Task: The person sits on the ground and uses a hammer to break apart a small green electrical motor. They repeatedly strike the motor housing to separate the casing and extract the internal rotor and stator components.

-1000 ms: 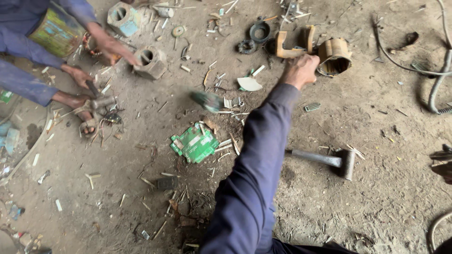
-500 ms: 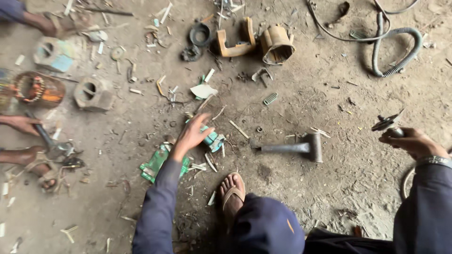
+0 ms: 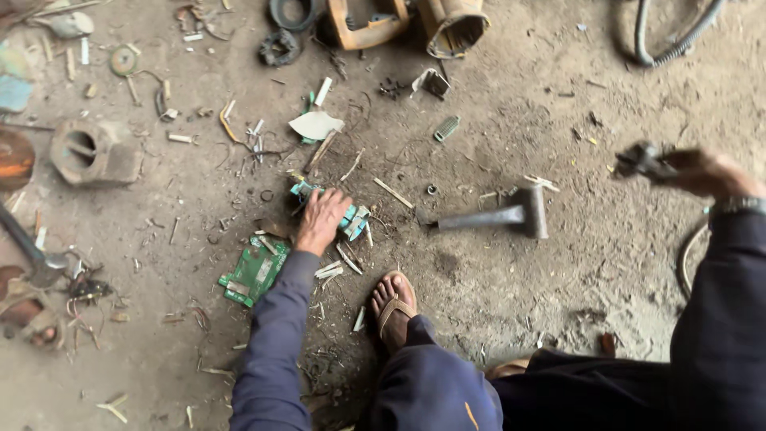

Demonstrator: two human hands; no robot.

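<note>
Presently the left hand lies palm down on the dirt floor, fingers curled loosely over a small teal plastic piece; whether it actually grips the piece cannot be told, as the palm hides the contact. Part of the piece shows at 3 o'clock of the hand and a further teal fragment at 11 o'clock. At 7 o'clock, just beside the wrist, lies a green circuit board, flat on the floor. At 12 o'clock, a short way off, rests a pale curved shard. At 5 o'clock stands the person's foot in a sandal, near the hand but apart from it.

The right hand is raised at the right of the view, closed around a small dark metal part that juts out at its 9 o'clock; the part is blurred and its kind cannot be told. A watch band circles the wrist.

Between the two hands a hammer lies on the floor, head toward the right hand, handle pointing toward the left, touching neither.

Further out, at 9 o'clock of the left hand, sits a grey metal housing. At 12 o'clock, by the top edge, stand an orange bracket and a rusted cylindrical casing, just beside each other. A grey corrugated hose loops at the top right.
</note>
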